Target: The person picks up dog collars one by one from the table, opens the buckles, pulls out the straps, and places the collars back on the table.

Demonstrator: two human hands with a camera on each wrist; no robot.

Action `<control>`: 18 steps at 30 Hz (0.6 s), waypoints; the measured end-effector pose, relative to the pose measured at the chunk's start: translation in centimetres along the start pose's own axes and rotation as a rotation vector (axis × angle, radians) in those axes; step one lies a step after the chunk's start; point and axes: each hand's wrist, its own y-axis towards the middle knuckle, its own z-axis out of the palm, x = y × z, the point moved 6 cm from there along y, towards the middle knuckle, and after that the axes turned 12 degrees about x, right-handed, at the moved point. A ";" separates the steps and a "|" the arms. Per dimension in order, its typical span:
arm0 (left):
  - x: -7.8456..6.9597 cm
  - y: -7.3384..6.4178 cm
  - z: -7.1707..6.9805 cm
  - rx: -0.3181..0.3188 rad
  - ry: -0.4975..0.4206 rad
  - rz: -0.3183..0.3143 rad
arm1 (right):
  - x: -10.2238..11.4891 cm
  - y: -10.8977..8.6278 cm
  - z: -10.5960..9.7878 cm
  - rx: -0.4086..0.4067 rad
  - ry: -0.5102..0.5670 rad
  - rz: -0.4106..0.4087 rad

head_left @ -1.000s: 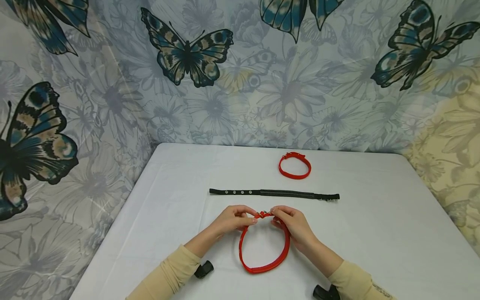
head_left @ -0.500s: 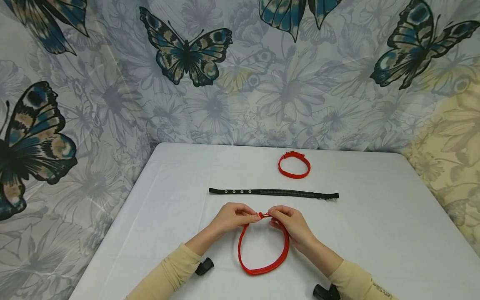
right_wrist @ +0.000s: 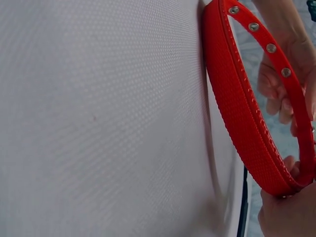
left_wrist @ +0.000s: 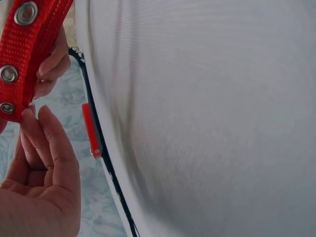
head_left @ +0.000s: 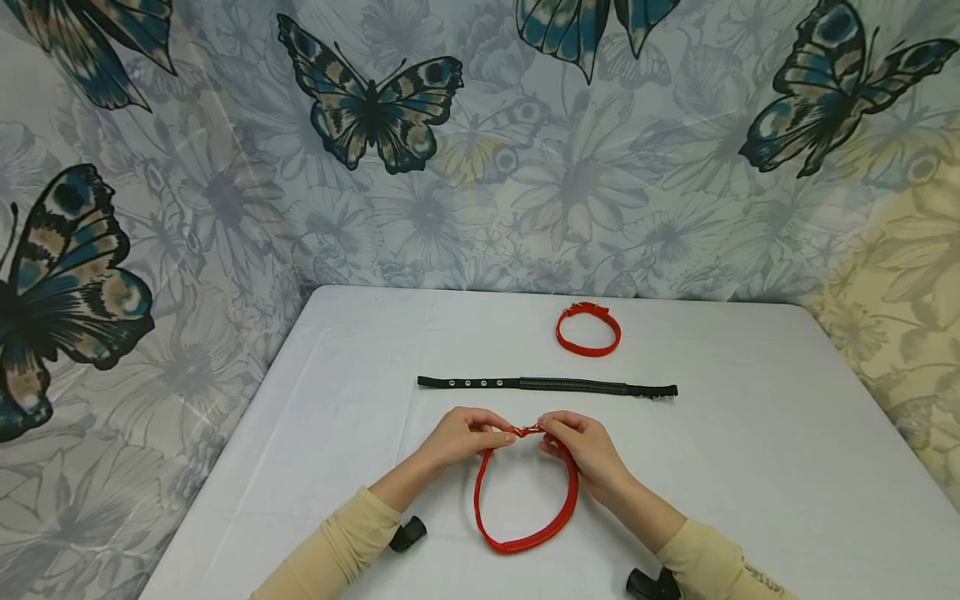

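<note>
A red dog collar (head_left: 517,547), bent into a loop, is held in both hands over the table. In the head view my left hand (head_left: 467,437) pinches its strap end at the upper left. My right hand (head_left: 587,450) grips the buckle end, and a bit of metal shows between the two. Several metal eyelets line the strap in the left wrist view, where my left hand (left_wrist: 47,163) has its fingertips on the end. A broad padded band of the collar (right_wrist: 234,106) fills the middle right of the right wrist view. The buckle itself is mostly hidden by fingers.
Beyond the hands a black collar (head_left: 573,386) lies stretched flat across the white table (head_left: 360,342). Farther back is a smaller red collar (head_left: 588,352), fastened in a ring. Butterfly-patterned cloth (head_left: 450,225) hangs behind the table.
My left hand shifts slightly at the buckle, rising a little and then settling back. The left side of the loop bows a little farther left. My right hand stays almost still.
</note>
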 end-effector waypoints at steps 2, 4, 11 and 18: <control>0.0 0.0 -0.1 -0.002 -0.002 -0.005 | 0.0 0.0 0.0 -0.008 0.008 -0.007; 0.0 0.0 -0.1 -0.001 -0.005 -0.010 | 0.0 -0.1 0.0 -0.021 0.021 -0.013; 0.1 0.0 -0.3 0.016 -0.030 -0.017 | 0.0 0.0 0.0 -0.050 0.042 -0.022; 0.9 -0.3 -0.7 0.041 -0.107 -0.034 | 0.3 0.1 -1.3 -0.097 0.072 -0.028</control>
